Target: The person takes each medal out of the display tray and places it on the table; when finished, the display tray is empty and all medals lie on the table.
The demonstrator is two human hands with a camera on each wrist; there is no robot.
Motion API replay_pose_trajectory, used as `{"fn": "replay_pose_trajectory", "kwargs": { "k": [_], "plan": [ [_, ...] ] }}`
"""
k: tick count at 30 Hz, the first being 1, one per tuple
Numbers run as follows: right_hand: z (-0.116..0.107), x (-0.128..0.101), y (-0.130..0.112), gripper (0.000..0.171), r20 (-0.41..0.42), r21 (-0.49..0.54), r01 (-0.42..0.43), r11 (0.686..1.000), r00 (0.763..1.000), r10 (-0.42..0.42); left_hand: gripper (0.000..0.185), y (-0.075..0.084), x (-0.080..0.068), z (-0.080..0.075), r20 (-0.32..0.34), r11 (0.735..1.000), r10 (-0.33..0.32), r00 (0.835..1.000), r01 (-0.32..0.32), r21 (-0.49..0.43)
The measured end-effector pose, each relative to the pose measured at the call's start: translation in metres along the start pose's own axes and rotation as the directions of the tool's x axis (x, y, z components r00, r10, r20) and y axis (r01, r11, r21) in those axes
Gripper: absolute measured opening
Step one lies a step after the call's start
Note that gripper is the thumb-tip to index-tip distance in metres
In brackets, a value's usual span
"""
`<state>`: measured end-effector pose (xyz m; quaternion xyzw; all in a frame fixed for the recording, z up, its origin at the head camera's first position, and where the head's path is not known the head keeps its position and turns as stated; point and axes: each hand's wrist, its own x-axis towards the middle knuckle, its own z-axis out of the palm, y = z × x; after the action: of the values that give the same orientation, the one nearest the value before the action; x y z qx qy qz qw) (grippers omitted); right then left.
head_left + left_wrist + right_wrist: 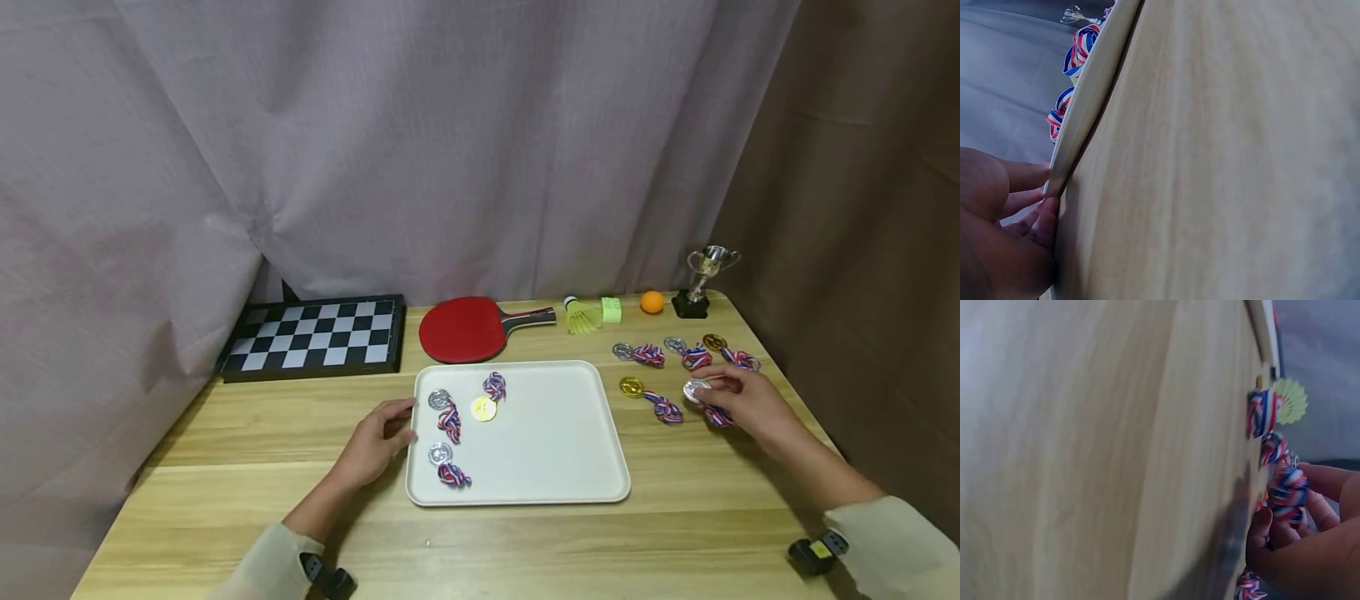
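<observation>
My left hand [375, 442] is at the left rim of a white tray [555, 497], holding its edge between fingers and thumb. On the tray are two silver medals, the upper [438, 400] and the lower [440, 453], and one gold medal [483, 409], each with a bundled red-white-blue ribbon. At the right, my right hand [742, 404] pinches a silver medal [696, 390]. Its bundled ribbon [1288, 490] hangs near the palm in the right wrist view. Beside this hand lie a gold medal [632, 387], two silver medals [623, 351] and a bronze-toned medal [715, 342].
Along the back stand or lie a chessboard [315, 335], a red table tennis paddle [461, 330], a yellow shuttlecock [582, 317], a pale green block [611, 310], an orange ball [652, 302] and a small trophy cup [703, 279]. Grey curtains [450, 150] rise behind the wooden table [480, 550].
</observation>
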<state>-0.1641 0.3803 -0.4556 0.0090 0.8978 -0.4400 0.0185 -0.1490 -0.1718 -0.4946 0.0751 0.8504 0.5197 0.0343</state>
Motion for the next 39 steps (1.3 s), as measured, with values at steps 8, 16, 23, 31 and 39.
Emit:
{"fn": "replay_pose_trajectory", "kwargs": {
  "k": [8, 16, 23, 31, 39],
  "plan": [
    [0.001, 0.013, 0.013, 0.030, -0.067, -0.116, 0.045, 0.992, 0.996, -0.053, 0.050, 0.000, 0.000, 0.001, -0.001, 1.000, 0.001, 1.000, -0.001, 0.005],
    [0.007, 0.016, 0.019, 0.025, -0.088, -0.180, 0.074, 0.981, 0.992, -0.091, 0.049, 0.000, 0.000, 0.001, 0.002, 1.000, -0.017, 1.000, 0.017, -0.004],
    [0.012, 0.020, 0.022, 0.022, -0.136, -0.275, 0.044, 0.960, 0.987, -0.084, 0.050, 0.000, 0.000, 0.001, -0.004, 1.000, -0.012, 1.000, 0.012, -0.004],
    [0.014, 0.019, 0.020, 0.021, -0.143, -0.282, 0.011, 0.959, 0.988, -0.054, 0.049, 0.000, 0.001, 0.001, -0.005, 1.000, -0.012, 1.000, 0.012, 0.003],
    [0.012, 0.017, 0.019, 0.023, -0.167, -0.263, 0.022, 0.964, 0.984, -0.068, 0.049, 0.000, 0.000, 0.000, -0.004, 1.000, -0.016, 1.000, 0.016, 0.003]
  ]
}}
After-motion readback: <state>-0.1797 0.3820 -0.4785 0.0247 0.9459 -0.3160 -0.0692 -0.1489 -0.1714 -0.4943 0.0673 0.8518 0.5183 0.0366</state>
